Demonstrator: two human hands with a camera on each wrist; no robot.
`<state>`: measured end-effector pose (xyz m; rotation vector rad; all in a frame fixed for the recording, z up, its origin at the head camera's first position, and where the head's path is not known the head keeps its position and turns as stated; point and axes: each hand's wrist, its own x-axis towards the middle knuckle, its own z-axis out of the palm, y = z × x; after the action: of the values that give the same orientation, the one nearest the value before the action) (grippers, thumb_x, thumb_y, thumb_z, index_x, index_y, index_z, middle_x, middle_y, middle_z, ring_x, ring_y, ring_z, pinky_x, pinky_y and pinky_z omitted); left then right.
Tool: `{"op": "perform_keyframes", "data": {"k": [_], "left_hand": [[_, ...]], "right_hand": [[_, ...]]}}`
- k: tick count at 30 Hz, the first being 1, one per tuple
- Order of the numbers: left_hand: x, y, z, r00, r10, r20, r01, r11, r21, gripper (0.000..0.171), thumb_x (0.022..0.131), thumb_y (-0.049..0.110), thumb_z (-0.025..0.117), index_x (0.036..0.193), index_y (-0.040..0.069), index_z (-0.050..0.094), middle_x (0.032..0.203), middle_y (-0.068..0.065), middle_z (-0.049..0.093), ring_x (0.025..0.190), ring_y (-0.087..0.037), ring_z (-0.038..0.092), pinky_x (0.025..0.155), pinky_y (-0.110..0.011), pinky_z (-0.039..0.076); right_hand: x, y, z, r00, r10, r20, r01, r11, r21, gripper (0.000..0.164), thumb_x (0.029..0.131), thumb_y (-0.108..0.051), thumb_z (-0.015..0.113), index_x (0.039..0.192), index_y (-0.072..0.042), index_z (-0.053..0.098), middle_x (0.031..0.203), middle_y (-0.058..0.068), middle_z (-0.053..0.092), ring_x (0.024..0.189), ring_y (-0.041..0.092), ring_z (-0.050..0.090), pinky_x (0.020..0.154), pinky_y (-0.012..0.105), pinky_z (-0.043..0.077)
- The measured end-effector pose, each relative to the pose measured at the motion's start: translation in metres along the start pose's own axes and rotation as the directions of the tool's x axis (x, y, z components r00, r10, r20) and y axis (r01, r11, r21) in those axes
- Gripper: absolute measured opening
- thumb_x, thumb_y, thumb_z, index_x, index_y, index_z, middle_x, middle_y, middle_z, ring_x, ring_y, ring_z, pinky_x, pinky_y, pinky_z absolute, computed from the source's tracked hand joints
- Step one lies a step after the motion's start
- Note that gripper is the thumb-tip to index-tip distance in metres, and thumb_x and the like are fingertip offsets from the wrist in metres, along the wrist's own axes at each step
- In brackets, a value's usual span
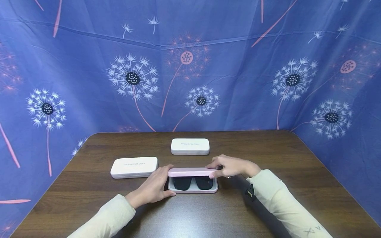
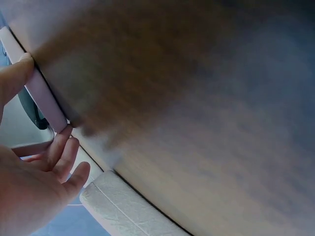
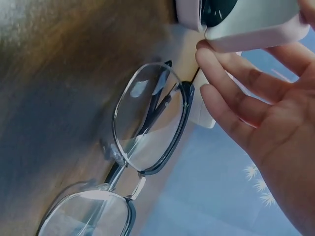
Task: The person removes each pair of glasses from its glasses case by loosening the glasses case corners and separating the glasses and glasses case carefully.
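A pink glasses case [image 1: 194, 191] lies on the table with its lid [image 1: 190, 172] raised partway. Inside it are dark-lensed sunglasses [image 1: 182, 183], their upper part covered by the lid. My left hand [image 1: 154, 186] grips the case's left end, thumb at the front edge and fingers toward the back. At the right end, my right hand [image 1: 232, 166] holds the lid, thumb on its front and fingers behind. Clear-lensed eyeglasses [image 3: 187, 105] with dark upper rims stand beside the case in the right wrist view; the right hand and arm mostly hide them from the head view.
One white glasses case [image 1: 190, 147] lies behind the pink one. Another white case [image 1: 134, 167] is to the left, close to my left fingers. A blue dandelion-print cloth [image 1: 238, 66] hangs behind the brown wooden table [image 1: 89, 198].
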<state>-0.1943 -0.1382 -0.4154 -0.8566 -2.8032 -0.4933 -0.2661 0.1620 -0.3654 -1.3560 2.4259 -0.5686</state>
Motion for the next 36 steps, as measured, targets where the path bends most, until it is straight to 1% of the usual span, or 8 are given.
{"op": "perform_keyframes", "data": {"k": [7, 10, 14, 20, 24, 29, 33, 36], "left_hand": [[0.001, -0.001, 0.0, 1.0, -0.009, -0.008, 0.009, 0.999, -0.034, 0.097, 0.061, 0.038, 0.083, 0.132, -0.005, 0.033, 0.111, -0.01, 0.056, 0.101, -0.022, 0.054, 0.092, -0.04, 0.043], [0.002, 0.0, -0.001, 1.0, -0.018, -0.001, 0.018, 0.999, -0.049, 0.104, 0.061, 0.037, 0.083, 0.136, -0.006, 0.027, 0.113, -0.012, 0.057, 0.104, -0.023, 0.054, 0.093, -0.041, 0.042], [0.002, 0.002, -0.002, 0.999, -0.046, 0.003, 0.046, 0.997, -0.068, 0.107, 0.06, 0.036, 0.084, 0.138, -0.008, 0.024, 0.111, -0.012, 0.058, 0.102, -0.023, 0.055, 0.089, -0.04, 0.044], [0.003, 0.003, -0.002, 0.996, -0.09, 0.001, 0.09, 0.991, -0.099, 0.108, 0.059, 0.033, 0.085, 0.137, -0.009, 0.024, 0.108, -0.011, 0.06, 0.097, -0.021, 0.055, 0.086, -0.038, 0.046], [0.003, 0.003, -0.001, 0.996, -0.09, -0.007, 0.089, 0.99, -0.111, 0.108, 0.058, 0.033, 0.085, 0.138, -0.007, 0.025, 0.109, -0.01, 0.06, 0.097, -0.021, 0.055, 0.087, -0.038, 0.046], [0.002, 0.003, -0.002, 0.995, -0.099, -0.004, 0.098, 0.99, -0.104, 0.105, 0.059, 0.034, 0.085, 0.136, -0.009, 0.027, 0.106, -0.01, 0.061, 0.097, -0.022, 0.055, 0.088, -0.04, 0.044], [0.002, 0.003, -0.002, 0.995, -0.104, 0.002, 0.104, 0.99, -0.095, 0.106, 0.059, 0.035, 0.084, 0.135, -0.011, 0.027, 0.106, -0.01, 0.061, 0.097, -0.023, 0.055, 0.089, -0.041, 0.044], [0.002, 0.004, -0.002, 0.994, -0.108, 0.008, 0.109, 0.99, -0.092, 0.106, 0.06, 0.035, 0.084, 0.135, -0.012, 0.027, 0.106, -0.01, 0.061, 0.097, -0.023, 0.054, 0.089, -0.041, 0.044]], "right_hand": [[0.003, 0.012, -0.005, 0.999, 0.046, -0.017, -0.043, 0.99, 0.138, 0.032, 0.096, -0.027, 0.045, 0.108, -0.004, 0.064, 0.09, 0.005, 0.067, 0.08, 0.008, 0.057, 0.076, 0.024, 0.047], [0.004, 0.015, -0.006, 0.996, 0.08, -0.025, -0.074, 0.979, 0.191, 0.035, 0.097, -0.027, 0.042, 0.112, -0.003, 0.062, 0.094, 0.006, 0.068, 0.085, 0.013, 0.06, 0.08, 0.026, 0.047], [0.006, 0.016, -0.005, 0.991, 0.125, -0.045, -0.113, 0.971, 0.211, 0.038, 0.098, -0.03, 0.04, 0.116, -0.005, 0.06, 0.098, 0.005, 0.068, 0.091, 0.015, 0.061, 0.084, 0.029, 0.046], [0.01, 0.017, -0.002, 0.987, 0.119, -0.107, -0.1, 0.981, 0.168, 0.035, 0.098, -0.03, 0.039, 0.108, -0.005, 0.061, 0.079, 0.003, 0.059, 0.073, 0.008, 0.051, 0.069, 0.024, 0.043], [0.009, 0.016, -0.001, 0.982, 0.101, -0.161, -0.081, 0.989, 0.125, 0.032, 0.097, -0.029, 0.042, 0.102, -0.005, 0.063, 0.072, 0.0, 0.054, 0.066, 0.005, 0.047, 0.063, 0.021, 0.041], [0.008, 0.014, 0.0, 0.965, 0.083, -0.247, -0.073, 0.996, 0.046, 0.034, 0.096, -0.033, 0.045, 0.109, -0.007, 0.063, 0.078, -0.003, 0.059, 0.069, 0.006, 0.051, 0.066, 0.022, 0.044], [0.006, 0.009, 0.003, 0.94, 0.077, -0.331, -0.099, 0.994, -0.05, 0.038, 0.093, -0.036, 0.048, 0.115, -0.007, 0.061, 0.093, -0.003, 0.064, 0.082, 0.01, 0.054, 0.075, 0.029, 0.046], [0.003, 0.004, 0.003, 0.918, 0.07, -0.389, -0.119, 0.987, -0.104, 0.04, 0.092, -0.036, 0.051, 0.116, -0.007, 0.061, 0.105, 0.002, 0.065, 0.093, 0.016, 0.056, 0.082, 0.037, 0.047]]}}
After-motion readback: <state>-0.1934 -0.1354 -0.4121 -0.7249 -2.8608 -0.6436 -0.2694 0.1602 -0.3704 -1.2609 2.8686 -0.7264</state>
